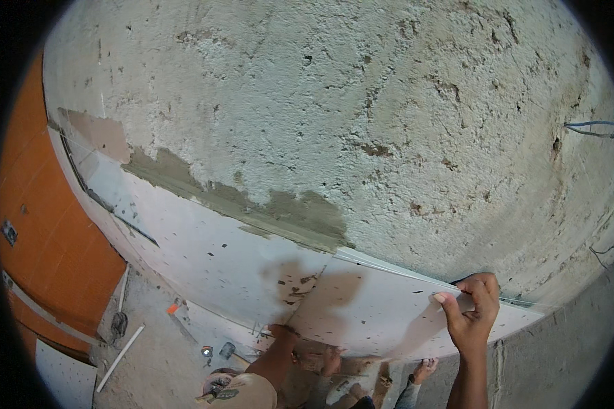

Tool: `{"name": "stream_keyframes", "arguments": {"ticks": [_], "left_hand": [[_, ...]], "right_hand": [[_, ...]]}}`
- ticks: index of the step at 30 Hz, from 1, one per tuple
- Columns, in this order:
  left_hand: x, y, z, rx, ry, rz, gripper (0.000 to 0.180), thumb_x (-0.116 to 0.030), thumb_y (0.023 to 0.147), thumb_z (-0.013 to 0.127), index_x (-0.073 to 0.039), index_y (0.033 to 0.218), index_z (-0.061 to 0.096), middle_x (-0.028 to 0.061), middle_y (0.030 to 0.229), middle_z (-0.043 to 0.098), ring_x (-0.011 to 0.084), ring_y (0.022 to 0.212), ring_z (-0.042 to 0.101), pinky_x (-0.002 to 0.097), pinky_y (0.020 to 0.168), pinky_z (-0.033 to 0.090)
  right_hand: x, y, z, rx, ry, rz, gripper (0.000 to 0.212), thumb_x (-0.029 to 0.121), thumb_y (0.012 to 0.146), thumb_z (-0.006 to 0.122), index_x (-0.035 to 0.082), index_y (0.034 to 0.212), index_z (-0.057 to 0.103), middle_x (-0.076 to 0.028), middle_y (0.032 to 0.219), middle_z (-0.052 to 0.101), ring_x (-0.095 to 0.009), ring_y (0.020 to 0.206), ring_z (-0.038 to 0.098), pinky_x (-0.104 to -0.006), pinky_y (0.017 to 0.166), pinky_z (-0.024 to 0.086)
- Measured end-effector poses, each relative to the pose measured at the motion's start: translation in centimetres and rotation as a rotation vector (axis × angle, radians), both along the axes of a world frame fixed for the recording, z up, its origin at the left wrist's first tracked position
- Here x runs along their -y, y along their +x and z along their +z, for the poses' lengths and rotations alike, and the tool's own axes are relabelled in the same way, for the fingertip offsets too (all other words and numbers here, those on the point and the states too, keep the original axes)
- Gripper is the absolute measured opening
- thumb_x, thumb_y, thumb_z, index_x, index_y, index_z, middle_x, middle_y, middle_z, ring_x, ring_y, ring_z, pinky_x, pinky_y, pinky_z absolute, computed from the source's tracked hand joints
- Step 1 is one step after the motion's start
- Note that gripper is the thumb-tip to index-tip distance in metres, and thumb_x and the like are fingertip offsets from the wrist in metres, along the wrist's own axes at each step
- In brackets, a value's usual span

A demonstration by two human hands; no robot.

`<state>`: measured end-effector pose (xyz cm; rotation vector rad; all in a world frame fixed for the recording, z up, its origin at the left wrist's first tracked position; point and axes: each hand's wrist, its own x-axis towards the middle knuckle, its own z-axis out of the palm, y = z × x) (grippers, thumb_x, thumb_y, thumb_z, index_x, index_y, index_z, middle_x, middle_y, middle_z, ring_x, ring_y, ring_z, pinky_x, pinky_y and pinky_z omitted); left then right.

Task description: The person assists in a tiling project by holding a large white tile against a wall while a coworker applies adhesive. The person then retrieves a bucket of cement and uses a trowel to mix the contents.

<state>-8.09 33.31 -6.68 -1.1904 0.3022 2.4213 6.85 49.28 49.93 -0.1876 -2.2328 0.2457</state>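
Note:
A large white wall tile (pixel 382 307) with dark speckles leans along the lower wall, its top right edge standing slightly off the rough plaster. My right hand (pixel 476 307) grips that top edge, thumb on the speckled face and fingers behind it. Low down by the seam with the neighbouring tile (pixel 211 238) is my left hand (pixel 283 332); its fingers are too small and partly hidden to read. Another person's hand (pixel 426 370), below a grey sleeve, touches the tile's bottom edge. A further hand (pixel 331 360), apparently a co-worker's, is beside the same edge.
Rough plaster (pixel 389 136) rises above, with a band of grey mortar (pixel 280 211) over the neighbouring tile. Wires (pixel 597 129) stick out at right. An orange wall (pixel 54 204) stands left. On the floor lie a white pipe (pixel 121 358) and a mallet (pixel 233 353).

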Motion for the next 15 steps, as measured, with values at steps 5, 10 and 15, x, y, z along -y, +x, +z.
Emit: {"name": "stream_keyframes", "arguments": {"ticks": [5, 10, 15], "left_hand": [[-0.19, 0.22, -0.06, 0.006, 0.001, 0.008, 0.079, -0.071, 0.084, 0.019, -0.017, 0.139, 0.032, 0.0095, 0.145, 0.029, 0.0329, 0.128, 0.032, 0.0575, 0.101, 0.029], [-0.69, -0.02, -0.03, 0.0, -0.003, -0.01, 0.078, -0.071, 0.084, 0.019, -0.017, 0.139, 0.032, 0.0094, 0.145, 0.029, 0.0329, 0.128, 0.032, 0.0575, 0.101, 0.029], [-0.18, -0.58, 0.56, -0.002, -0.003, -0.01, 0.078, -0.071, 0.084, 0.019, -0.017, 0.139, 0.032, 0.0093, 0.145, 0.029, 0.0328, 0.128, 0.032, 0.0575, 0.101, 0.029]], "right_hand": [[0.03, -0.12, 0.38, 0.013, 0.006, -0.002, 0.031, 0.013, 0.059, 0.081, 0.0, 0.073, 0.057, -0.008, 0.074, 0.048, -0.023, 0.071, 0.046, -0.032, 0.064, 0.036], [0.17, -0.18, 0.44, 0.009, 0.04, -0.009, 0.03, 0.014, 0.058, 0.081, 0.0, 0.073, 0.058, -0.008, 0.073, 0.047, -0.022, 0.07, 0.046, -0.032, 0.064, 0.036], [0.05, -0.17, 0.61, 0.018, 0.069, 0.011, 0.029, 0.014, 0.06, 0.08, -0.001, 0.075, 0.059, -0.007, 0.074, 0.048, -0.02, 0.069, 0.048, -0.0301, 0.062, 0.039]]}}
